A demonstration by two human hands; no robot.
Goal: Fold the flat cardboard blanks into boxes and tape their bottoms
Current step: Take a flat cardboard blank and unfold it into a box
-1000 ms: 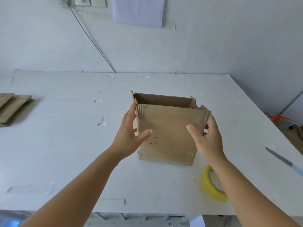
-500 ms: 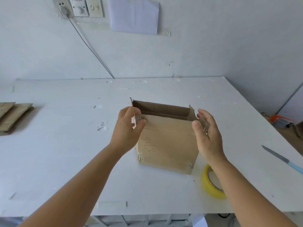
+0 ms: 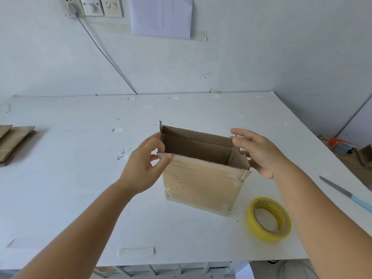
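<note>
A brown cardboard box (image 3: 201, 186) stands upright on the white table (image 3: 80, 178), its top open and its inside visible. Handwriting marks its near wall. My left hand (image 3: 145, 168) pinches the box's near left top corner between thumb and fingers. My right hand (image 3: 259, 152) is beside the right top edge with its fingers spread and relaxed; contact with the flap is unclear. A yellow roll of tape (image 3: 268, 219) lies flat on the table to the right of the box. A stack of flat cardboard blanks (image 3: 14, 142) rests at the table's left edge.
A knife with a light blue handle (image 3: 346, 193) lies near the table's right edge. The wall behind carries sockets with a cable (image 3: 104, 53) and a white sheet of paper (image 3: 161, 17). Orange and grey items (image 3: 342, 147) sit on the floor at the right.
The box has opened out from nearly flat to a squared tube with its inside showing. My left hand shifted to the top corner; my right hand let go of the near wall and opened.
</note>
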